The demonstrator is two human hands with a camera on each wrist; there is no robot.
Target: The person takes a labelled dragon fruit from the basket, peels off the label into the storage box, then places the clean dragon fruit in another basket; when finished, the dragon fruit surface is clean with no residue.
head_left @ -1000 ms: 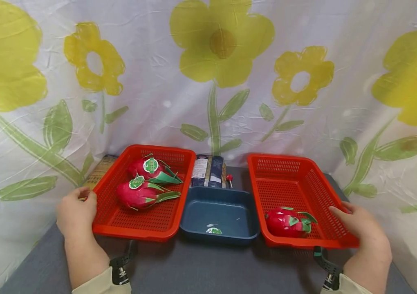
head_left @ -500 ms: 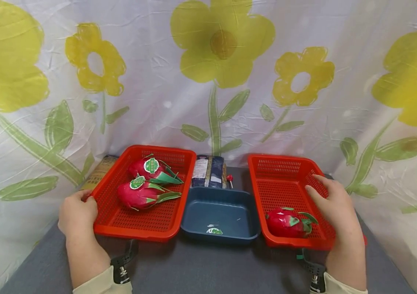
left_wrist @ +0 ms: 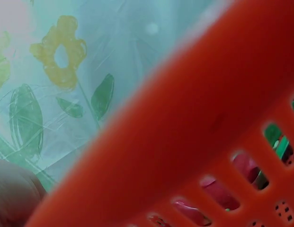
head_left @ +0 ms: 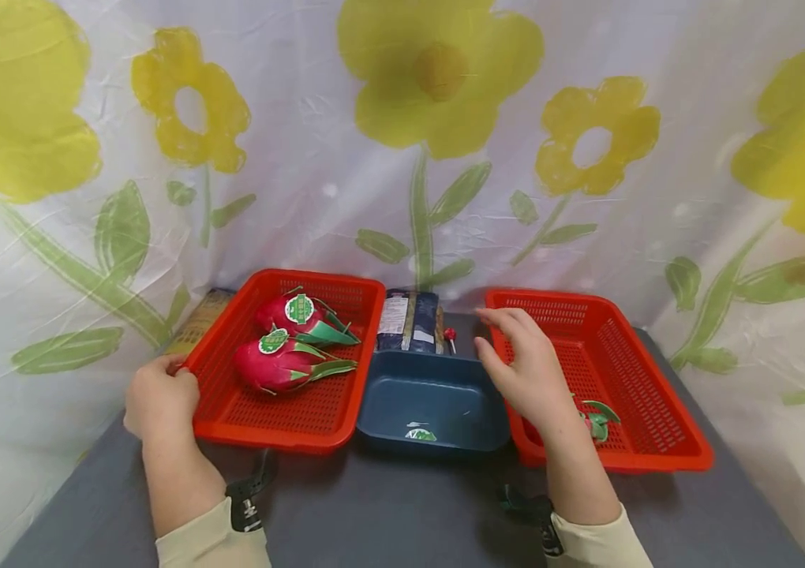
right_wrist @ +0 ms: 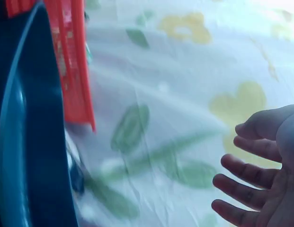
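My left hand (head_left: 161, 398) is at the left rim of the left red basket (head_left: 271, 438), its fingers curled over the edge. The left wrist view shows that basket's rim (left_wrist: 151, 137) close up, with part of the hand at the lower left. Two pink dragon fruits with green stickers lie inside, a front one (head_left: 271, 371) and a back one (head_left: 282, 312). My right hand (head_left: 526, 371) hovers with spread fingers over the left side of the right red basket (head_left: 658, 379), holding nothing. It partly hides the dragon fruit (head_left: 597, 422) there.
Between the baskets sits a blue tray (head_left: 438, 390) with a green-and-white sticker scrap (head_left: 420, 435) in it. Behind it are a dark printed packet (head_left: 409, 319) and a red lollipop (head_left: 450, 334). A brown packet (head_left: 200, 323) lies behind the left basket. A flowered curtain hangs behind.
My right hand has left the right basket's right rim and moved left across it, fingers opening out. My left hand stays at the left basket's rim. The view has shifted slightly.
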